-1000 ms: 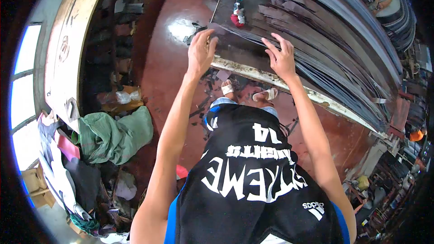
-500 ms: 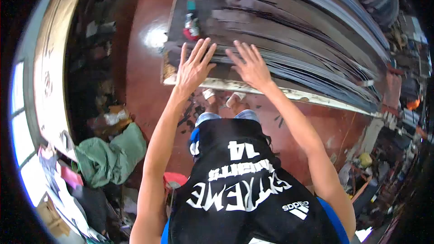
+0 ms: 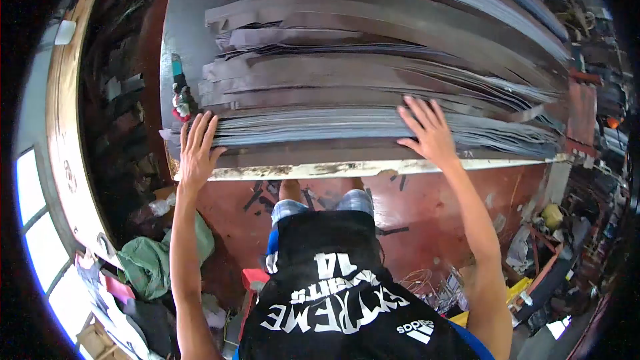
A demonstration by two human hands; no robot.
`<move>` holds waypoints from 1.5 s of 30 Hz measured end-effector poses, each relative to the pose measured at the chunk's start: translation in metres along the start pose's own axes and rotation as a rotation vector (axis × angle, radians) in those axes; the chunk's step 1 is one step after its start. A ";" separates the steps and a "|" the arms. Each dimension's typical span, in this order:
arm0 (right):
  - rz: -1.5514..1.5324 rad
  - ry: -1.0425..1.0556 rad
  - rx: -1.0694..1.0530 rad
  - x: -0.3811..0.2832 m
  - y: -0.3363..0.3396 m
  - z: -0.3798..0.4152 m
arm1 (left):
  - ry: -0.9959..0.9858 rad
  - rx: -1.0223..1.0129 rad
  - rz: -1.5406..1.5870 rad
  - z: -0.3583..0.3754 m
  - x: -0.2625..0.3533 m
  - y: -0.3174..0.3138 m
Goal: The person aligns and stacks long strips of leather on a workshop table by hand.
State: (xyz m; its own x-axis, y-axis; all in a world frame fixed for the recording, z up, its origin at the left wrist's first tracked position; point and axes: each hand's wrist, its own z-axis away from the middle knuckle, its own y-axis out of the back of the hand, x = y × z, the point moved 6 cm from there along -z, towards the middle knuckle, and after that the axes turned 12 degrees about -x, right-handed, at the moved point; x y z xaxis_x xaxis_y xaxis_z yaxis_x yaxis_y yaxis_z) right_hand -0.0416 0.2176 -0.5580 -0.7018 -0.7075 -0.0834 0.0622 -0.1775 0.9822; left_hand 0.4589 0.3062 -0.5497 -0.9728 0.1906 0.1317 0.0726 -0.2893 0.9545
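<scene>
A wide bench (image 3: 280,171) fills the upper view, its worn pale front edge running just above the person's knees. On it lie long dark strips (image 3: 373,87) in overlapping stacks, fanned toward the right end. The nearest stack of grey strips (image 3: 320,127) lies along the front edge. The black shirt below reads "EXTREME", "14" and carries an adidas logo. The left hand (image 3: 197,150) lies flat with fingers spread on the stack's left end; the right hand (image 3: 430,133) presses, fingers splayed, further right. A second ago the hands sat close together; now they are well apart. A red-tipped tool (image 3: 180,97) lies beside the left hand. Red floor (image 3: 427,207) lies open under the bench edge.
</scene>
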 end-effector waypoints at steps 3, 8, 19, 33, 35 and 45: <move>0.005 -0.004 0.009 0.069 -0.012 0.055 | 0.000 -0.061 -0.042 -0.001 0.000 0.002; 0.043 -0.032 -0.032 0.155 -0.020 0.128 | 0.109 -0.105 -0.090 0.004 0.008 0.002; 0.136 -0.189 -0.017 0.253 -0.027 0.230 | 0.175 -0.078 -0.116 0.011 0.008 -0.005; 0.020 -0.678 -0.168 0.365 0.019 0.289 | 0.096 -0.006 -0.082 0.015 -0.004 -0.011; 0.074 -0.752 0.010 0.382 0.019 0.309 | 0.132 -0.024 -0.070 0.014 -0.003 -0.009; 0.116 -0.956 -0.299 0.459 0.020 0.369 | 0.279 -0.099 0.018 0.011 0.005 -0.010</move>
State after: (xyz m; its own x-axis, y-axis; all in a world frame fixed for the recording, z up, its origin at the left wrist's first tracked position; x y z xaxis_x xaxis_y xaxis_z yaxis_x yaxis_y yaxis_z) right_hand -0.6239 0.1415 -0.5141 -0.9467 0.0910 0.3089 0.2493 -0.4000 0.8819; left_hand 0.4558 0.3203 -0.5560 -0.9955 -0.0766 0.0563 0.0815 -0.3828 0.9203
